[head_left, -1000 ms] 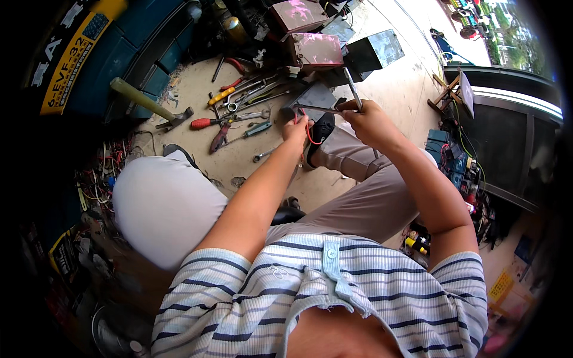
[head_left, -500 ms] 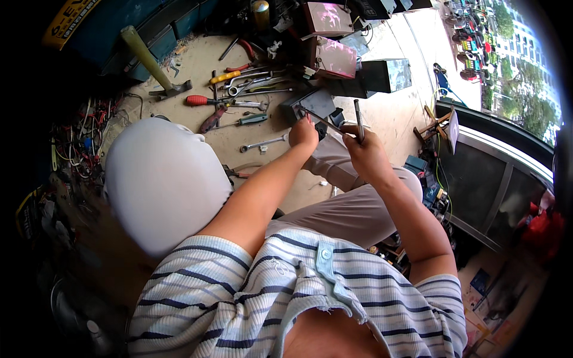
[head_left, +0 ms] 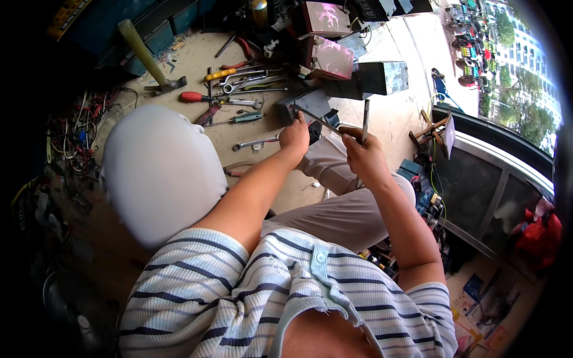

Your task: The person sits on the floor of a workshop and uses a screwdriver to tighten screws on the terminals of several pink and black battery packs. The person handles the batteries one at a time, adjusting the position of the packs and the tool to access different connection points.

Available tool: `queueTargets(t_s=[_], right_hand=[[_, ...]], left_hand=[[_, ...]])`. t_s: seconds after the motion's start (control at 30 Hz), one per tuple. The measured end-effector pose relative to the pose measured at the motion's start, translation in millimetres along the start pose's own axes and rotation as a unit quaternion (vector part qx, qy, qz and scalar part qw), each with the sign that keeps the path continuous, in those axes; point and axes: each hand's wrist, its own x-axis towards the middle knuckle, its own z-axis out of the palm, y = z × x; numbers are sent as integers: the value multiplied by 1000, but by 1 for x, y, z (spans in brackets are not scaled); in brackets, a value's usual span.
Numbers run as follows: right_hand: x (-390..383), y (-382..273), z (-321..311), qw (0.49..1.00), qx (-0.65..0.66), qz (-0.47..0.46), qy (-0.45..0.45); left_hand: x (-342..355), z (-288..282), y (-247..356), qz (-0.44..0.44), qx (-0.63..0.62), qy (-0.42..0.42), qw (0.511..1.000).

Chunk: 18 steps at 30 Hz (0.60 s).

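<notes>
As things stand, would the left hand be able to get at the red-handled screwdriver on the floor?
Probably yes. The left hand is busy on a thin metal strip, but the red-handled screwdriver lies uncovered among the tools ahead-left, with open floor between.

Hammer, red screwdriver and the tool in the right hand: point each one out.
Hammer (head_left: 141,52): head view, on the wooden handle.
Red screwdriver (head_left: 192,96): head view, on the red grip.
Tool (head_left: 365,119) in the right hand (head_left: 365,156): head view, on the thin shaft above the fist.
</notes>
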Motion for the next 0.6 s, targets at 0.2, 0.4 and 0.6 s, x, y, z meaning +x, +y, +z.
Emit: queueTargets(t_s=[0.2, 0.4, 0.6], right_hand=[[8, -31, -8, 970, 180, 160, -26], [29, -48, -23, 944, 241, 212, -77], [37, -41, -22, 992, -87, 51, -75]], left_hand=[[2, 8, -1, -19, -33, 8, 999], [-6, -1, -9, -23, -117, 15, 993], [-1, -6, -29, -98, -291, 185, 934]])
